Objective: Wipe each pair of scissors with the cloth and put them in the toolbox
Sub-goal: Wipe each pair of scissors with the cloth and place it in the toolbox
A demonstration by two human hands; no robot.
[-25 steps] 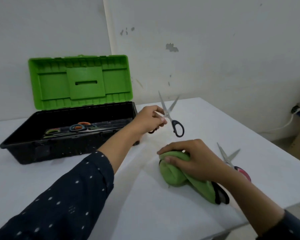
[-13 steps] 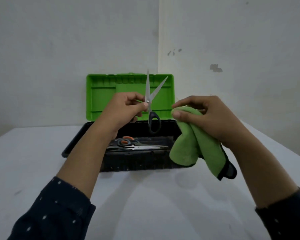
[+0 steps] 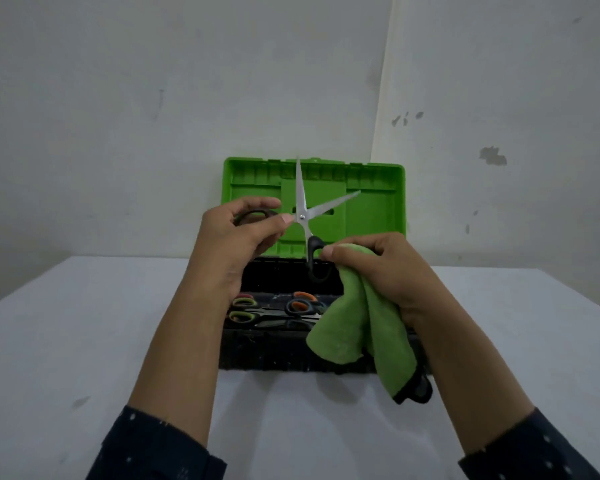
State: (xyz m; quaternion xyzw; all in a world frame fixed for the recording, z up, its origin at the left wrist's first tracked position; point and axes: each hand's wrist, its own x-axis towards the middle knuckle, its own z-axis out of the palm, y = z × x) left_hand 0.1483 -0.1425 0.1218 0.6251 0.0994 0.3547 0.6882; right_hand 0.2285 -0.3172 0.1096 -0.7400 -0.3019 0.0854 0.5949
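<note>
Fingers of our left hand are curled round one black handle loop of the scissors, with the thumb tip pressed just beside the pivot screw, so this hand is clamped on the tool. Our right hand is closed round the bunched green cloth, which hangs down from the fist. Its thumb tip sits against the other handle loop; we cannot tell whether the cloth itself touches the metal. We hold the scissors in the air over the open toolbox, in front of its raised green lid. They are spread wide into an X, so there is no single long axis. One blade stands almost straight up toward the top edge of the lid. The other slants up and to the right. One loop goes left into our grip and the other drops toward the box. Inside the black tray lie several other pairs with orange and green handles, at least three as far as we can count, so we judge a good part of the job done. The blades of the pair in hand are bare of cloth, so we judge its wiping not yet done, and stowing it comes after that. Whether more pairs wait on the white table outside the view, we cannot say.
</note>
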